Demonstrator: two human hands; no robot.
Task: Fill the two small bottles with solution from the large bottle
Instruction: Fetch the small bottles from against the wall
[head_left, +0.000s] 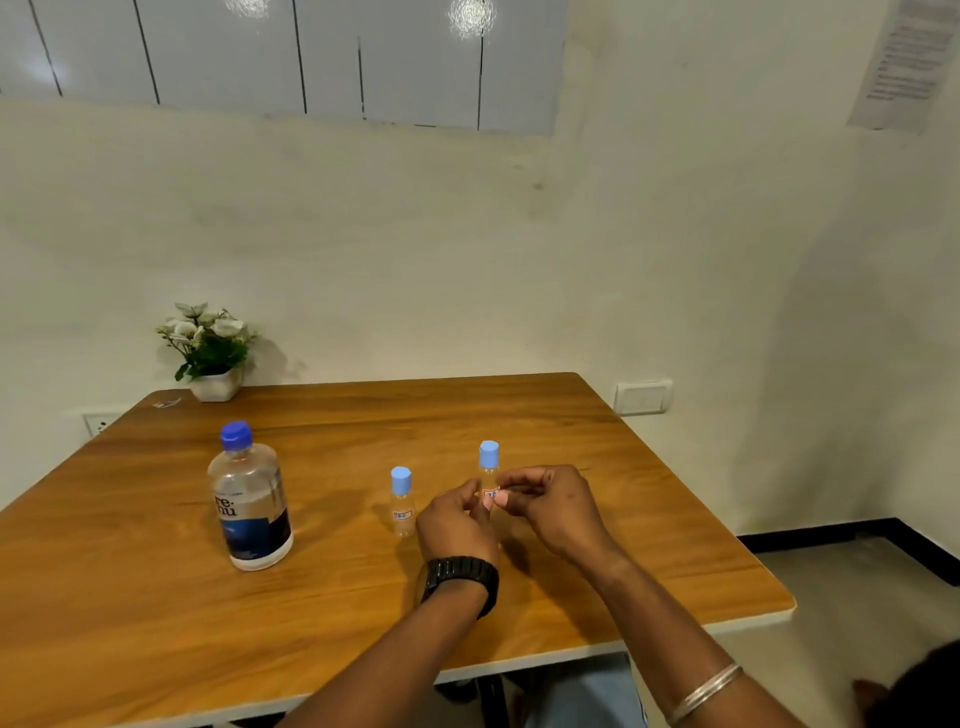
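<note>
Both hands are closing on the right-hand small bottle (489, 470), which is sitting near the middle of the wooden table (649, 545), slightly toward its right edge. The left hand (457, 519) is curling around the body while the right hand (550, 501) is pinching the labelled section with thumb and fingertips; its pale blue cap is still on. The second small bottle (401, 501) is standing just to the left, capped, and looking empty. The large solution bottle (250, 499), blue cap on, is waiting well apart toward the left edge. The step in hand is probably uncapping: steadying the light body low with the left hand and twisting the cap with the right should keep it from tipping.
</note>
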